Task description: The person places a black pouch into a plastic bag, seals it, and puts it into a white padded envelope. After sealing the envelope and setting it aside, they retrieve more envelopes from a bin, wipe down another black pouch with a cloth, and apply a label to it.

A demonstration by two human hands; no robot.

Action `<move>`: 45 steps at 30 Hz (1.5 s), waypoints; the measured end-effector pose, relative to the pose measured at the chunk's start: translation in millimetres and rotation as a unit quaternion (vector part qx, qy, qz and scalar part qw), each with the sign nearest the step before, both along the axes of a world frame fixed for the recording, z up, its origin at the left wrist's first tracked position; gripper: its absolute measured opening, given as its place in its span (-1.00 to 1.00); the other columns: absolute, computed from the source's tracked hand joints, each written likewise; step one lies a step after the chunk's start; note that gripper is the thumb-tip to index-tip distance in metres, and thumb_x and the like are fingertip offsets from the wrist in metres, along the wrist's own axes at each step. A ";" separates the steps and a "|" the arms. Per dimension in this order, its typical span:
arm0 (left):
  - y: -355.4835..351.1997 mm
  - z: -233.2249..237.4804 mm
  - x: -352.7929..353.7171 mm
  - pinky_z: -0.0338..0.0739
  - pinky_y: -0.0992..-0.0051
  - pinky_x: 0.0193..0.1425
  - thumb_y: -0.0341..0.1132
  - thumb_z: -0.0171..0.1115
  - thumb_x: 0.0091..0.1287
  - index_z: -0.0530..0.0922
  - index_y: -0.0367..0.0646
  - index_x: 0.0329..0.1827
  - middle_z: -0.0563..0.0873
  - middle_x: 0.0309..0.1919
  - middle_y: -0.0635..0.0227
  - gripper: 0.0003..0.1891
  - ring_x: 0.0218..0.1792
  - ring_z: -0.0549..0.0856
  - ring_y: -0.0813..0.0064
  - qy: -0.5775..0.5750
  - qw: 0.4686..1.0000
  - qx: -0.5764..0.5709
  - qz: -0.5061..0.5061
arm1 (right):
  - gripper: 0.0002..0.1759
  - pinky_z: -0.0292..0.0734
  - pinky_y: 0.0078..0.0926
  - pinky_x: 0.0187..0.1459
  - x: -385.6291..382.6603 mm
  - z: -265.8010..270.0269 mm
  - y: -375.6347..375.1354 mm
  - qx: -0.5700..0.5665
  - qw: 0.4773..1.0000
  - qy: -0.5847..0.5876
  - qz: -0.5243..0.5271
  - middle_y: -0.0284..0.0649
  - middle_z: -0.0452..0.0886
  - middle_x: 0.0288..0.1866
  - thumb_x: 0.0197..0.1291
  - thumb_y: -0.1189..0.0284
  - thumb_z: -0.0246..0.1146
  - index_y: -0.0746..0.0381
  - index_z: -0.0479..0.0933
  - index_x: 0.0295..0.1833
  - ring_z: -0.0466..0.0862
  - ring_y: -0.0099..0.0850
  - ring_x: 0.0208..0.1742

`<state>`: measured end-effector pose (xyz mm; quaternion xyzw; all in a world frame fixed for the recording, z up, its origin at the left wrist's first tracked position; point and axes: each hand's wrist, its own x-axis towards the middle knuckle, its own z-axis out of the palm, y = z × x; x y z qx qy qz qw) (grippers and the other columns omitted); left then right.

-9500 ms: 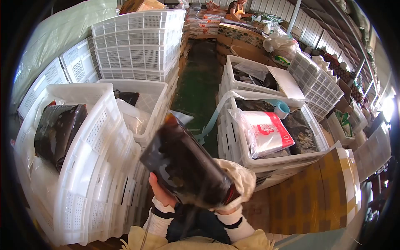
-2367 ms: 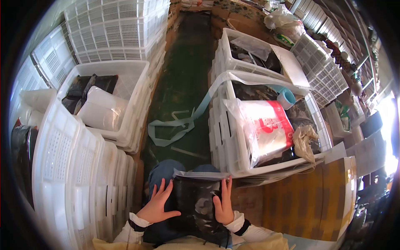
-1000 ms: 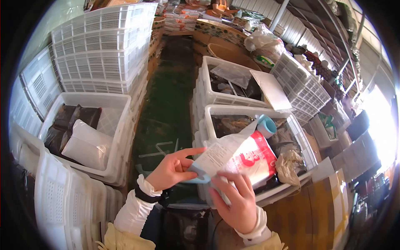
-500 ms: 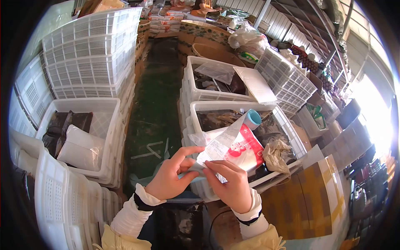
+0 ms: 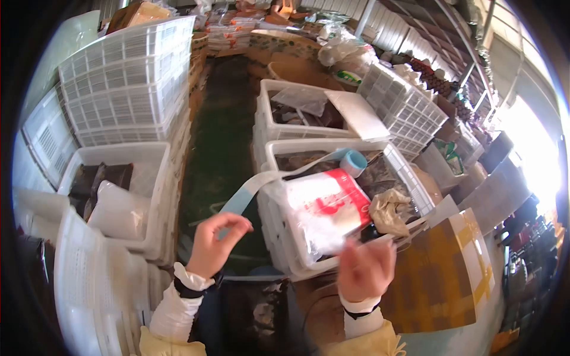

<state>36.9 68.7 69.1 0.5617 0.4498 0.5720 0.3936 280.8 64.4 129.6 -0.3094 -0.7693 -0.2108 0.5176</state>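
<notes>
A roll of labels (image 5: 354, 163) rests in the front right crate (image 5: 423, 193), its pale blue-white strip (image 5: 252, 188) running out to the left. The lower end of that strip reaches the knuckles of my left hand (image 5: 215, 244), whose thumb and fingertips are pinched together; what lies between them is hidden. A red-and-white printed plastic package (image 5: 328, 207) lies across the crate's near side. Just below it and to the right is my right hand (image 5: 366, 270), fingers bent and smeared by motion. A crumpled beige cloth-like piece (image 5: 390, 212) sits right of the package.
At left, a crate (image 5: 161, 172) holds dark packages and a white package (image 5: 120, 207), with tall stacked crates (image 5: 127, 83) behind. A taped cardboard box (image 5: 436, 279) stands at right. Green floor (image 5: 222, 124) runs between the rows. A person (image 5: 284, 10) is far back.
My hands have moved apart, left hand leftward and right hand rightward and down. The printed sheet held between them no longer shows over the package; the strip now stretches left from the roll.
</notes>
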 end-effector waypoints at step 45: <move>-189.4 -102.6 36.2 0.23 0.17 0.31 -0.17 0.35 0.07 0.29 -0.19 0.28 0.28 0.30 0.18 -0.29 0.32 0.25 0.05 0.452 0.889 -0.033 -0.059 | -0.80 0.28 -0.72 -0.48 -9.6 -173.7 -102.0 -0.798 0.524 0.242 0.172 -0.40 0.55 -0.57 0.05 0.43 0.35 0.38 0.59 -0.41 0.40 -0.71 -0.53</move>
